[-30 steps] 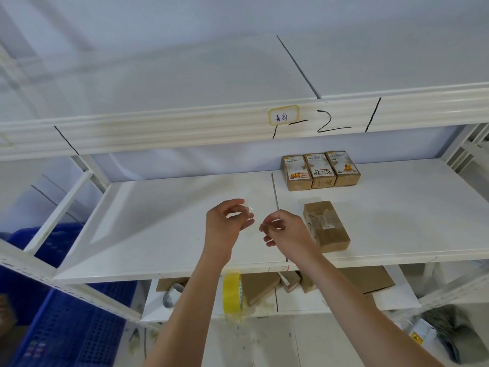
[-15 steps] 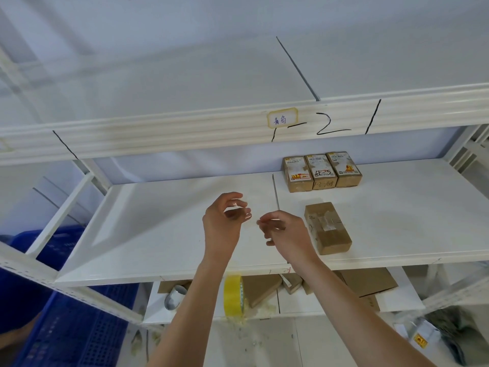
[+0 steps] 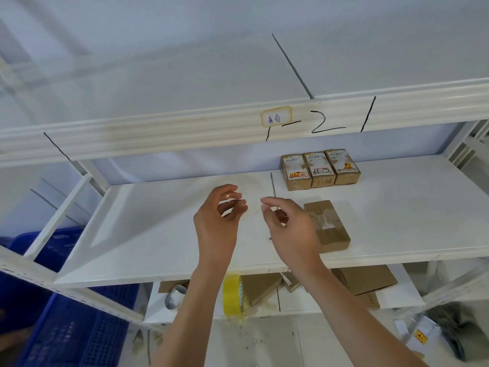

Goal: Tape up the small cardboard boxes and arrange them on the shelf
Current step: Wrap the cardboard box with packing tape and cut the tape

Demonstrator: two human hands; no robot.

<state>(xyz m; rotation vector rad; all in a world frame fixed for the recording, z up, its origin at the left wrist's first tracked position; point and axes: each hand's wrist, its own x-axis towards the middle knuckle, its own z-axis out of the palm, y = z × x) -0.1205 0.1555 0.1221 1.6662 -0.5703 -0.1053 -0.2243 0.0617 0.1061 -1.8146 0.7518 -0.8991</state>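
My left hand [image 3: 217, 221] and my right hand [image 3: 288, 229] hover close together over the white middle shelf [image 3: 158, 234], fingers curled. Thumb and forefinger of each hand pinch an end of a thin clear tape strip [image 3: 252, 207], which shows only faintly between them. A small brown cardboard box [image 3: 334, 234] with clear tape across its top lies on the shelf just right of my right hand, partly hidden by it. Three labelled small boxes [image 3: 320, 169] stand side by side at the back of the shelf.
On the lower shelf, a yellow tape roll [image 3: 232, 295] stands on edge beside a grey-white roll [image 3: 174, 296] and flat cardboard pieces [image 3: 365, 279]. A blue plastic crate [image 3: 66, 327] sits at the lower left. The upper shelf rail [image 3: 158, 133] overhangs the work area.
My hands have drawn a little apart, and the left fingers have loosened around the tape end. The boxes have not moved.
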